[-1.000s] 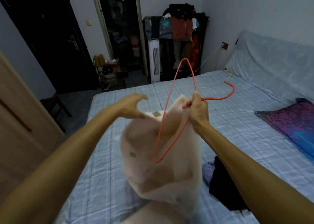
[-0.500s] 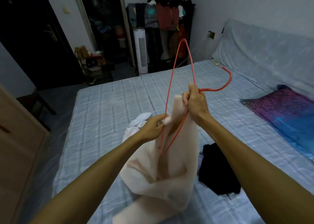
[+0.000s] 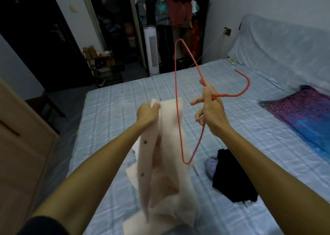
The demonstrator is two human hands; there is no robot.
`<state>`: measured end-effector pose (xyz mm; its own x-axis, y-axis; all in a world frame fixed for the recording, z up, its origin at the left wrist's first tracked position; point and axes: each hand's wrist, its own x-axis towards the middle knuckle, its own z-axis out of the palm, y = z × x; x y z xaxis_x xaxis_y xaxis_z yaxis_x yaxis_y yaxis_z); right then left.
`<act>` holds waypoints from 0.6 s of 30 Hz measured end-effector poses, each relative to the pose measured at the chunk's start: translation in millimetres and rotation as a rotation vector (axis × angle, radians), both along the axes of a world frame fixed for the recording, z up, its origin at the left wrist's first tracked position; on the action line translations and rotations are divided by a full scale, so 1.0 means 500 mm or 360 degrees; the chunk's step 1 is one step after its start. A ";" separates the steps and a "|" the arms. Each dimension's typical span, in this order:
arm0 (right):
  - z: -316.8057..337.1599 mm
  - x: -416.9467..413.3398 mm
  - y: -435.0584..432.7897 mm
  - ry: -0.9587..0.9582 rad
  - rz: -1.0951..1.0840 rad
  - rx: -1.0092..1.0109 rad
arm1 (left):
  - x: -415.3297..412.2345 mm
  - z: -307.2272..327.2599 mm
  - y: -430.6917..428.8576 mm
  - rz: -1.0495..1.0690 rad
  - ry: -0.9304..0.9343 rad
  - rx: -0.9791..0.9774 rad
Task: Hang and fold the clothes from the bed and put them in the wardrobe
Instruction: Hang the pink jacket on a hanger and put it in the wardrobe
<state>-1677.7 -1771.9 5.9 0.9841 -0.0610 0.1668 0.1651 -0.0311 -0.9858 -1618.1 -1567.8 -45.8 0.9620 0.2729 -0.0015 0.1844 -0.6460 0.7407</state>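
Note:
My left hand [image 3: 147,112] grips the top edge of a pale pink buttoned garment [image 3: 166,167], which hangs down over the bed [image 3: 114,110]. My right hand [image 3: 210,110] holds a red wire hanger [image 3: 178,110] at its neck, with the hook pointing right. The hanger's long side lies against the garment's upper part, and its lower corner hangs in front of the cloth. A black garment [image 3: 232,179] and a bit of lilac cloth [image 3: 210,165] lie on the bed under my right forearm. A white piece [image 3: 136,148] shows behind the pink garment.
A wooden wardrobe [image 3: 23,154] stands at the left. A purple and blue cloth [image 3: 303,113] lies on the bed at the right. Beyond the bed's far end are a white tower fan [image 3: 152,51], a loaded clothes rack [image 3: 178,20] and a dark door [image 3: 35,38].
My hands have moved apart: the left one has pulled the garment's edge to the left, and the right hand now holds only the hanger, away from the cloth.

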 end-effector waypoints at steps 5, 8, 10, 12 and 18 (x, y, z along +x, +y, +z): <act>-0.014 -0.016 0.013 0.0180 0.0222 0.0169 | 0.027 0.080 0.029 0.0253 -0.0091 0.0085; -0.033 -0.028 0.004 0.0361 0.0411 0.0043 | 0.041 0.113 0.056 0.0326 -0.0173 0.0219; -0.044 -0.032 0.000 0.0432 0.0462 -0.0044 | 0.047 0.125 0.072 0.0297 -0.0307 0.0317; -0.051 -0.034 -0.002 0.0510 0.0443 -0.0125 | 0.046 0.132 0.082 0.0277 -0.0438 0.0448; -0.062 -0.036 0.027 0.0693 0.0218 -0.0437 | 0.035 0.132 0.088 0.0124 -0.0584 0.0539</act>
